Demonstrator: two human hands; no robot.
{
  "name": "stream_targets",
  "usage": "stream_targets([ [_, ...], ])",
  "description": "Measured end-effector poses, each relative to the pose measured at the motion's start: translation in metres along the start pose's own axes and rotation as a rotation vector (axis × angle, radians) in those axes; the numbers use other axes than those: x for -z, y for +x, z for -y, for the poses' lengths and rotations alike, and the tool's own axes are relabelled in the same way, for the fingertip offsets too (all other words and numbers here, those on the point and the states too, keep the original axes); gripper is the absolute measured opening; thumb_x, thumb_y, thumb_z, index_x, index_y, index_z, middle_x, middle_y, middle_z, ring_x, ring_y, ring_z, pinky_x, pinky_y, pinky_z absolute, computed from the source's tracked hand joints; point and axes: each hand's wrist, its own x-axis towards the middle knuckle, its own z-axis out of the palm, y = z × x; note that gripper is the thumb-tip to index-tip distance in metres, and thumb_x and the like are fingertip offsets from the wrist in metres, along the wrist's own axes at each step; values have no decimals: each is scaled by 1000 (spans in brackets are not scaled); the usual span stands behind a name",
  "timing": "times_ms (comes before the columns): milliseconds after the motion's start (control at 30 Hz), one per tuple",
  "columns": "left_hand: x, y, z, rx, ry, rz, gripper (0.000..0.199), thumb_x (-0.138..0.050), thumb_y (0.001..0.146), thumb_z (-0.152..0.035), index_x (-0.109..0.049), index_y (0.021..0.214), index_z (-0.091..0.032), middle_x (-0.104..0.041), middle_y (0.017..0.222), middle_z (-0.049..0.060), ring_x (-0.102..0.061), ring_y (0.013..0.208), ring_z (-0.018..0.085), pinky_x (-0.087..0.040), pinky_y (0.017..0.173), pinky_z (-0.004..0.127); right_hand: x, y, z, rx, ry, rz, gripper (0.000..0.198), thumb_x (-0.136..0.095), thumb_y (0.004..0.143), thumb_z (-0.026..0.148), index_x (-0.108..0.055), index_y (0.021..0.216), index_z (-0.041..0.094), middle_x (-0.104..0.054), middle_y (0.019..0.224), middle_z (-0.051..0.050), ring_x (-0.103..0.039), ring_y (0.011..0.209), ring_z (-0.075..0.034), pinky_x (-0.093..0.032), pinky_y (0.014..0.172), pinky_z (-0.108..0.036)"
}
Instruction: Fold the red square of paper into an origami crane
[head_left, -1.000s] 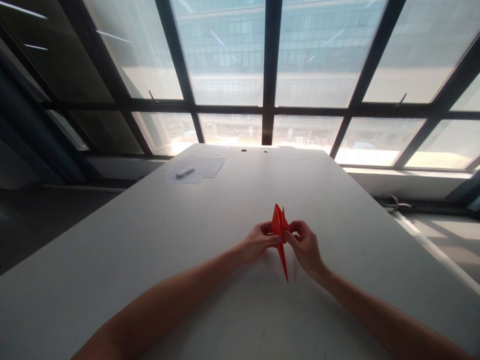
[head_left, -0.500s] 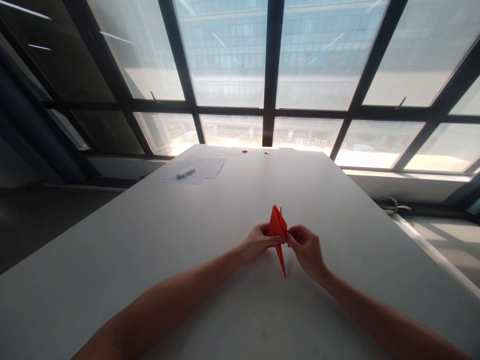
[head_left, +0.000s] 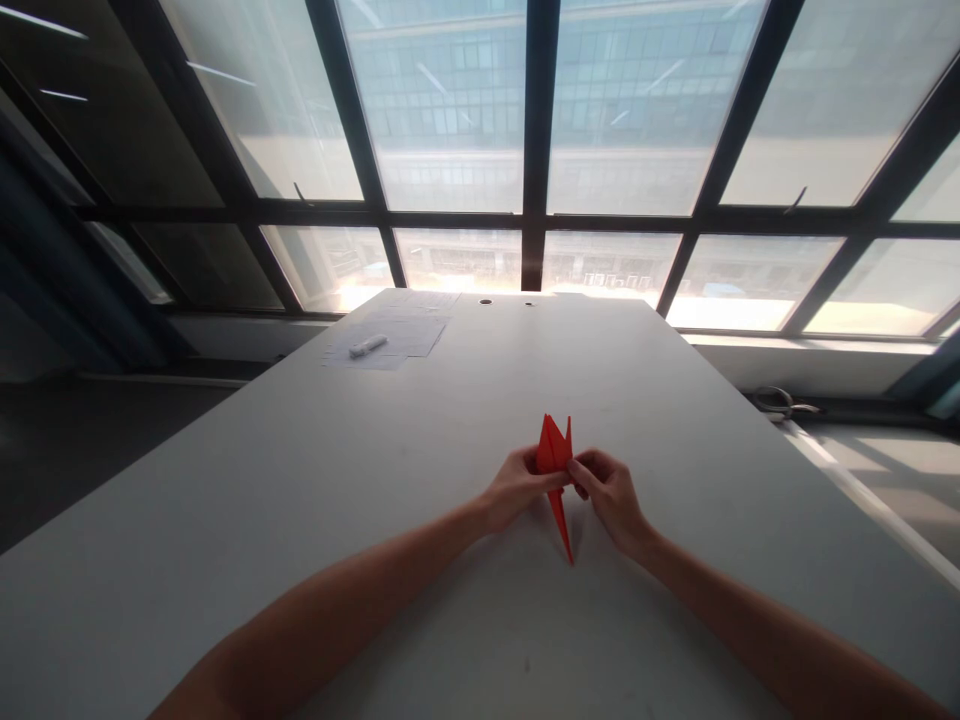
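A red folded paper piece (head_left: pixel 553 448), like part of an origami figure, is held just over the white table. Pointed flaps stick up at its top, and a long narrow point hangs down toward me. My left hand (head_left: pixel 517 486) is closed on its middle from the left, thumb across the front. From the right, my right hand (head_left: pixel 609 492) pinches the paper's edge between thumb and forefinger, close to the left thumb tip. The fingers behind the paper are partly hidden.
The long white table (head_left: pixel 360 450) reaches toward the windows. Flat paper sheets (head_left: pixel 427 335) lie at its far left, a small white object (head_left: pixel 368 346) on them. Two round holes mark the far end. A roundish dark item (head_left: pixel 774 400) sits beyond the right edge.
The thin flap at the top right of the red paper now stands farther from the other points. My right thumb has moved up slightly and lies over the paper's edge.
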Motion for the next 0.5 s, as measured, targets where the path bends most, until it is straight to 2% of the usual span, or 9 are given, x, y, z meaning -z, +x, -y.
stream_targets([
  [200,-1,0,-2,12,48,-29,40,-80,73,-44,-73,94,-10,-72,90,11,-65,80,19,-47,76,28,2,2,-2,-34,-26,3,30,-67,82,45,-65,73,16,-55,60,1,-44,54,-11,-36,49,-23],
  [333,0,0,1,-14,81,-16,36,-79,74,-41,-72,93,-10,-71,89,11,-64,79,19,-48,75,28,3,2,-3,19,-72,-4,30,-68,82,45,-63,71,17,-57,62,-1,-48,56,-12,-40,52,-24],
  [400,2,0,2,-14,68,18,35,-80,74,-39,-72,92,-10,-71,88,10,-64,79,19,-48,76,29,4,3,-1,44,-80,-18,29,-69,81,45,-63,72,18,-59,66,-2,-51,59,-14,-43,53,-25],
  [500,7,-1,3,35,46,136,36,-81,72,-38,-73,91,-9,-70,85,9,-63,77,18,-48,77,30,6,4,5,99,-48,-9,28,-68,83,45,-67,90,19,-60,76,-4,-53,65,-15,-44,53,-25],
])
